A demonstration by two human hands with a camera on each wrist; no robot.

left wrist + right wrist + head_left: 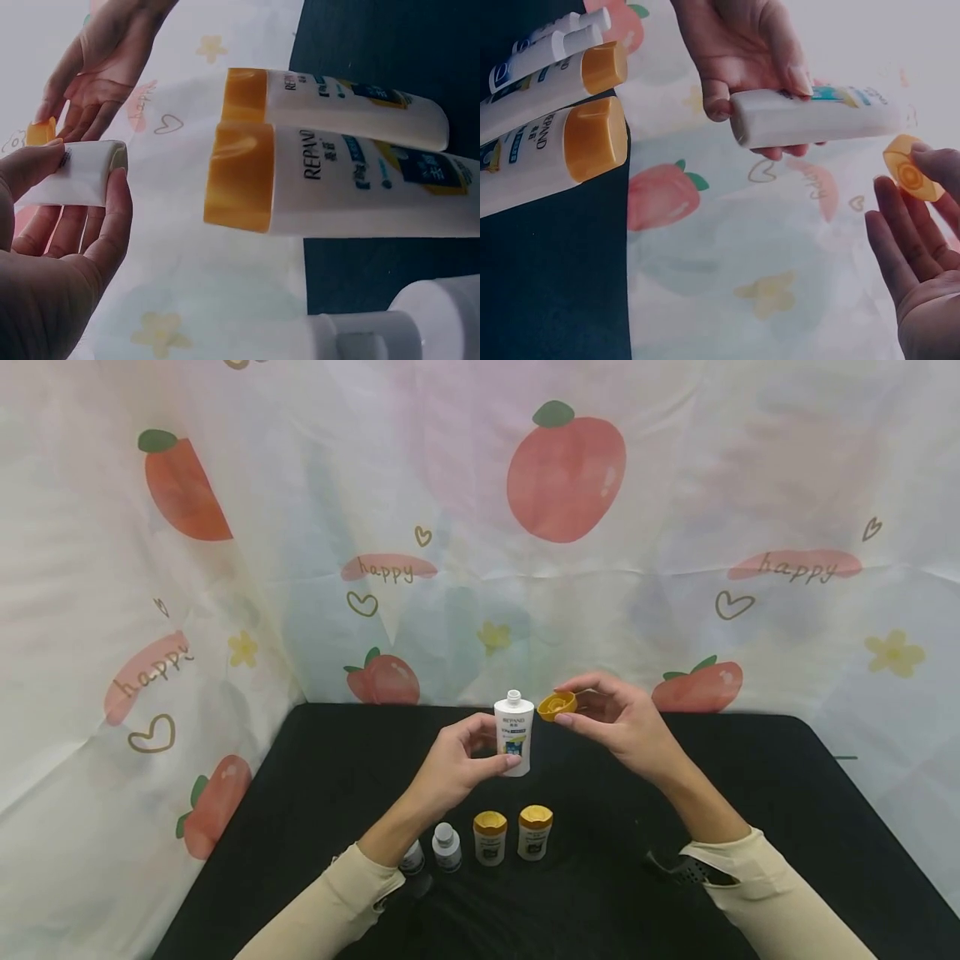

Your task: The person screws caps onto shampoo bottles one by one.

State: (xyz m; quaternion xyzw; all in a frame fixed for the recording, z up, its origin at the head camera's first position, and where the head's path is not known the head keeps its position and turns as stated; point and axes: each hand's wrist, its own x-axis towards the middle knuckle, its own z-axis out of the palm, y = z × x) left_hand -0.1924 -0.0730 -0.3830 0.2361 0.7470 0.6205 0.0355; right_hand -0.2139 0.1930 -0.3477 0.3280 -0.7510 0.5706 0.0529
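Observation:
My left hand (pixel 465 756) grips a white shampoo bottle (pixel 514 735) upright above the table, thumb across its front label. The bottle's narrow threaded neck is bare. Just to the right, my right hand (pixel 618 722) pinches a yellow cap (pixel 557 705) between thumb and fingers, with its hollow underside showing. Cap and bottle are apart, with a small gap between them. In the right wrist view the cap (pixel 911 169) faces the bottle (pixel 817 118) near its neck end. The left wrist view shows the bottle's base (pixel 116 161) within the left hand's grasp.
Two yellow-capped bottles, one left (pixel 490 839) and one right (pixel 535 833), stand on the black table (pixel 600 893). Beside them are a white-capped bottle (pixel 447 847) and another (pixel 412 858), partly covered by the left forearm. A printed curtain (pixel 465 635) hangs behind the table.

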